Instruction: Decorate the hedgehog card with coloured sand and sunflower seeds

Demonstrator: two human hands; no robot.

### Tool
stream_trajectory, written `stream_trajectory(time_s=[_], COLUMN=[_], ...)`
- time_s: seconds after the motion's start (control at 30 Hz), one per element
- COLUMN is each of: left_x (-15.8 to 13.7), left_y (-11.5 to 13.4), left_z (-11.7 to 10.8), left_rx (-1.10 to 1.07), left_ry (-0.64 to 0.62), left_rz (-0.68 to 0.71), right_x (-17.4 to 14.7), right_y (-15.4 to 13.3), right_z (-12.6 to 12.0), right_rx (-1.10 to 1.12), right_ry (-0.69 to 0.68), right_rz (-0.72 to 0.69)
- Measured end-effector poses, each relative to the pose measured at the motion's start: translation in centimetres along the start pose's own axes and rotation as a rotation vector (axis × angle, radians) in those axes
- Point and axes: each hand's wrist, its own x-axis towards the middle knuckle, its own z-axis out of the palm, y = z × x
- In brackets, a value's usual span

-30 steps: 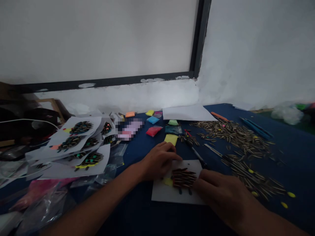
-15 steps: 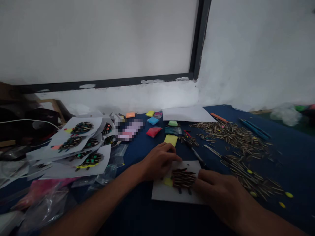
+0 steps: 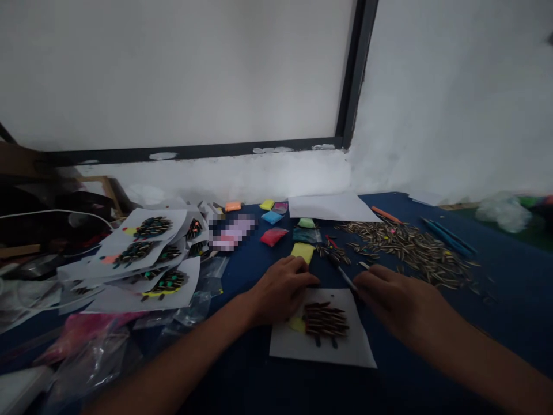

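Observation:
A small white sheet of paper [image 3: 345,354] lies on the blue table, bearing a hedgehog-like figure [image 3: 326,320] of dark striped seeds with a yellow face and two dark feet. My left hand [image 3: 283,291] rests with bent fingers on the sheet's upper left, holding it and partly covering the yellow face. Beyond the sheet's upper right corner, my right hand [image 3: 391,297] has its fingers closed together. Its fingertips are at the near end of a slim pen-like tool [image 3: 345,278]; whether they hold anything is hidden. Past the left hand sits a yellow packet [image 3: 302,252].
Striped seeds [image 3: 415,248] are heaped at right, beside blue tweezers-like tools [image 3: 449,237] and an orange stick [image 3: 386,215]. Finished seed pictures [image 3: 168,282] are stacked at left, near clear plastic bags [image 3: 103,357]. Red [image 3: 273,236] and blue packets [image 3: 272,217] lie at the back.
My right hand has left the seed figure and moved up and right, off the sheet, uncovering its right side. My left hand stays on the paper. The camera view has shifted slightly.

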Motion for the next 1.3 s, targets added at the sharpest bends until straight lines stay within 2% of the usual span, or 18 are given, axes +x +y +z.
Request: stream_trajectory(time_s=[0.1, 0.37, 0.47, 0.57, 0.73, 0.97, 1.1, 1.3], left_x=[0.1, 1.4, 1.8, 1.8, 2.1, 2.7, 2.4, 1.9], left_y=[0.0, 0.0, 0.1, -0.2, -1.1, -2.5, -3.6, -4.8], left_z=[0.0, 0.2, 0.2, 0.1, -0.4, -1.2, -2.8, -3.4], left_rx=[0.032, 0.217, 0.237, 0.164, 0.056, -0.118, -0.247, -0.414], left_ry=[0.005, -0.018, -0.018, 0.071, 0.220, 0.323, 0.409, 0.413], left_rz=[-0.052, -0.197, -0.244, -0.314, -0.511, -0.508, -0.555, -0.584], right_x=[1.2, 3.4, 3.8, 3.9, 4.6, 6.1, 6.2, 6.0], right_y=[0.4, 1.2, 1.9, 2.4, 1.8, 0.4, 0.9, 2.2], right_z=[0.6, 1.5, 1.3, 1.1, 0.0, -0.8, 0.2, 0.9], right_rx=[-0.060, -0.125, -0.142, -0.144, -0.126, -0.050, 0.003, 0.064], right_ry=[-0.135, -0.245, -0.236, -0.213, -0.164, -0.101, -0.052, 0.007], right_rz=[-0.046, -0.020, 0.011, 0.027, 0.024, -0.018, 0.015, 0.072])
